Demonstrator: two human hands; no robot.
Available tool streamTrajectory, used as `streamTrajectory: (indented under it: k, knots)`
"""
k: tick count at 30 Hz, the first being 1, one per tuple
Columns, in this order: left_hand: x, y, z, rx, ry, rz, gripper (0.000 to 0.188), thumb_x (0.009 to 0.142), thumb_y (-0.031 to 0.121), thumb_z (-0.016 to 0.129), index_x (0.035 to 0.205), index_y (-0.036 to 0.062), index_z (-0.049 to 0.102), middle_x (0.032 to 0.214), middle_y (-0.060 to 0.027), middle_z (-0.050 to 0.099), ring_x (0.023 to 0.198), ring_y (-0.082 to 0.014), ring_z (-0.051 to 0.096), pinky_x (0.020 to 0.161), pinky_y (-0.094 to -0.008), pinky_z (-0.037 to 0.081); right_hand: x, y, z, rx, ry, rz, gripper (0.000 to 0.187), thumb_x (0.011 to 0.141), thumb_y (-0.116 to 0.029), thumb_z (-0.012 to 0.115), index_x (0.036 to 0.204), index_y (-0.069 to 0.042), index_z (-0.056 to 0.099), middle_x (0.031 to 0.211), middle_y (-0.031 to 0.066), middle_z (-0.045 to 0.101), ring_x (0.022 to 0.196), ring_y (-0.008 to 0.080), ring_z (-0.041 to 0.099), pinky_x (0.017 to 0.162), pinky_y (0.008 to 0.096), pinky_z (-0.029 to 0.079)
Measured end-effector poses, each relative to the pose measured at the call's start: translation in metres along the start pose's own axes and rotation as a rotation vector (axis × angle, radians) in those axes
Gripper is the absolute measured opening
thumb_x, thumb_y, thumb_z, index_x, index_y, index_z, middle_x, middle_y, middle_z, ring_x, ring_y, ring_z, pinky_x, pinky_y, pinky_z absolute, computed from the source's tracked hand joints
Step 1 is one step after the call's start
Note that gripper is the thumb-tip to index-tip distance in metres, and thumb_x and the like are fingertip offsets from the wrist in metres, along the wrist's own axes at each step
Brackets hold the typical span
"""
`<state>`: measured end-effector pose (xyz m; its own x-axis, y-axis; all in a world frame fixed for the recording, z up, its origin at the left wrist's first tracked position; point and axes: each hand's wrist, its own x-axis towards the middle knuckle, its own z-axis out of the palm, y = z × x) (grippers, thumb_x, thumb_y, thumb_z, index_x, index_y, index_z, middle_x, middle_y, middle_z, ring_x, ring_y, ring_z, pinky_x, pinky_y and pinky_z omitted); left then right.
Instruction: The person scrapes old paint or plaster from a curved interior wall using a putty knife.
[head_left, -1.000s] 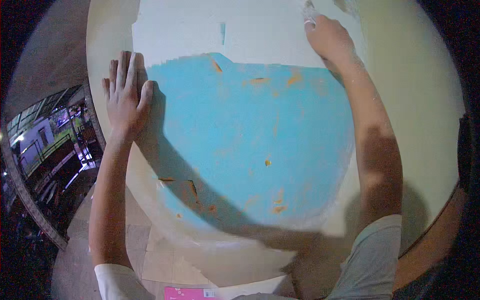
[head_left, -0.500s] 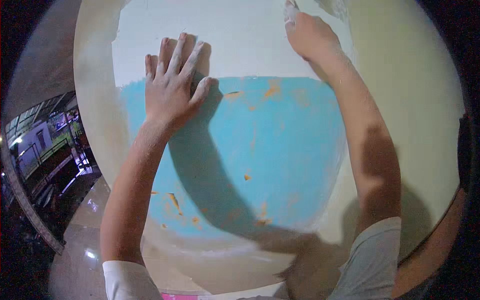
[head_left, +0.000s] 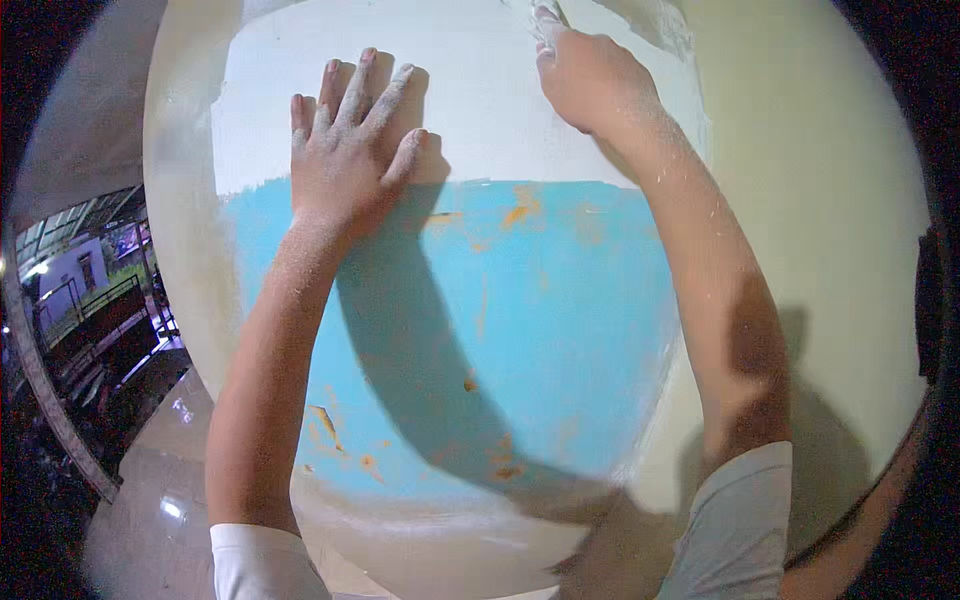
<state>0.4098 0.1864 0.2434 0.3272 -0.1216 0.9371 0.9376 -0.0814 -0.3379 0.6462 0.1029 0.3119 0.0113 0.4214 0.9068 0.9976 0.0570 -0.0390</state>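
Blue-and-white wall (head_left: 520, 300) under both hands

— What is the left hand (head_left: 345, 165) on?

— A wall (head_left: 560, 320), its upper band white, its lower part blue with orange chips where paint has flaked. The palm lies flat across the line between the two colours.

— And the right hand (head_left: 590, 80)?

— Closed on a small tool (head_left: 545, 15) at the top edge, pressed to the white part; the tool is barely visible.

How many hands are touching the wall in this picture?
2. The left hand lies flat, fingers spread, on the white wall. The right hand presses near the top edge.
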Motion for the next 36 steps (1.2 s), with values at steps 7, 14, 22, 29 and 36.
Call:
streamTrajectory:
  k: [7,14,22,29,36]
  knots:
    - [0.000,0.004,0.000,0.021,-0.003,-0.005,0.060,0.097,0.054,0.044,0.154,0.0344,0.035,0.164,-0.0053,0.025,0.151,-0.0348,0.021,0.121,-0.0606,0.014,0.020,-0.022,-0.036,-0.045,-0.132,0.070,0.035,0.097,-0.018,0.044,0.109,0.005,0.068,0.099,0.0235,0.072,0.094,0.0352,0.071,0.085,0.0451,0.055]
    - [0.005,-0.041,-0.006,-0.015,0.004,0.107,0.060,0.096,0.054,0.046,0.153,0.0342,0.038,0.163,-0.0031,0.028,0.151,-0.0301,0.021,0.122,-0.0544,0.013,0.005,-0.016,0.002,-0.100,0.030,-0.088,0.040,0.101,-0.028,0.039,0.124,-0.002,0.060,0.100,0.0200,0.071,0.093,0.0355,0.069,0.085,0.0509,0.053]
    - [0.007,-0.056,0.006,-0.025,0.066,0.029,0.062,0.096,0.056,0.045,0.153,0.0344,0.036,0.164,-0.0018,0.026,0.151,-0.0296,0.021,0.123,-0.0550,0.013,0.031,-0.038,-0.013,-0.170,-0.026,-0.048,0.031,0.095,-0.013,0.049,0.113,0.002,0.069,0.110,0.0211,0.071,0.101,0.0331,0.071,0.085,0.0464,0.056]
    - [-0.003,-0.062,0.010,0.025,0.052,-0.004,0.062,0.097,0.057,0.045,0.154,0.0351,0.034,0.164,-0.0011,0.026,0.151,-0.0288,0.021,0.123,-0.0545,0.013,0.002,-0.036,0.017,-0.191,0.101,-0.121,0.039,0.103,-0.029,0.041,0.119,-0.002,0.064,0.099,0.0171,0.072,0.095,0.0320,0.071,0.086,0.0498,0.055]
    - [-0.004,-0.064,0.010,-0.028,0.066,0.010,0.062,0.098,0.055,0.044,0.155,0.0340,0.032,0.165,-0.0006,0.023,0.152,-0.0282,0.020,0.123,-0.0548,0.011,0.035,-0.029,-0.020,-0.236,-0.006,-0.086,0.032,0.098,-0.015,0.047,0.114,0.004,0.067,0.108,0.0224,0.071,0.097,0.0303,0.072,0.080,0.0426,0.058]
